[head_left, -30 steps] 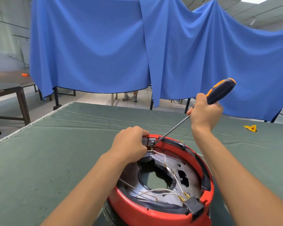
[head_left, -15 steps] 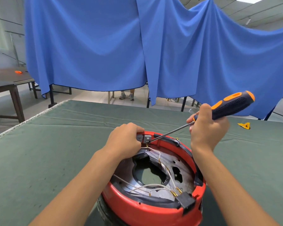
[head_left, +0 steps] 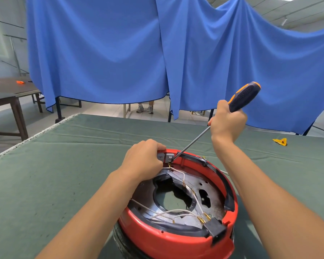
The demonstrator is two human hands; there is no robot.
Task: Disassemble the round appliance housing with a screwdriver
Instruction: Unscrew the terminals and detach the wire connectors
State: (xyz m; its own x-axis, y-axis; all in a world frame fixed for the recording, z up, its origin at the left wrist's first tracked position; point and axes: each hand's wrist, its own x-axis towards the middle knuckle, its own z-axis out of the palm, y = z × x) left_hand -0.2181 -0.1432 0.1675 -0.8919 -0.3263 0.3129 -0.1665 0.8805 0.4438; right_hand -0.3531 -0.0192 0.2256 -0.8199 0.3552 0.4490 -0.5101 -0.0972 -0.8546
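Curtain: blue cloth (head_left: 105,53) hangs in folds across the far side of the room, with a person's shoes showing beneath its hem.
Table: a green-covered table (head_left: 45,174) fills the near ground; a brown wooden table (head_left: 9,94) stands at the far left.
Housing: the round red housing (head_left: 178,238) sits on the green cover at near centre, open side up, its metal plate (head_left: 211,191) bare inside.
Left hand: the left hand (head_left: 144,159) curls over the housing's far-left rim, gripping it beside a small grey terminal block (head_left: 166,157).
Right hand: the right hand (head_left: 226,124) is closed round the screwdriver (head_left: 239,98), held above and beyond the housing's far rim.
Screwdriver: its orange-and-dark handle points up to the far right; the steel shaft slants down and left, the tip meeting the terminal block.
Wiring: white wires (head_left: 176,212) with brass ends run across the plate to a black connector (head_left: 216,229) on the near-right rim.
Scrap: a small yellow piece (head_left: 280,142) lies on the cover at the far right, well apart from the housing.
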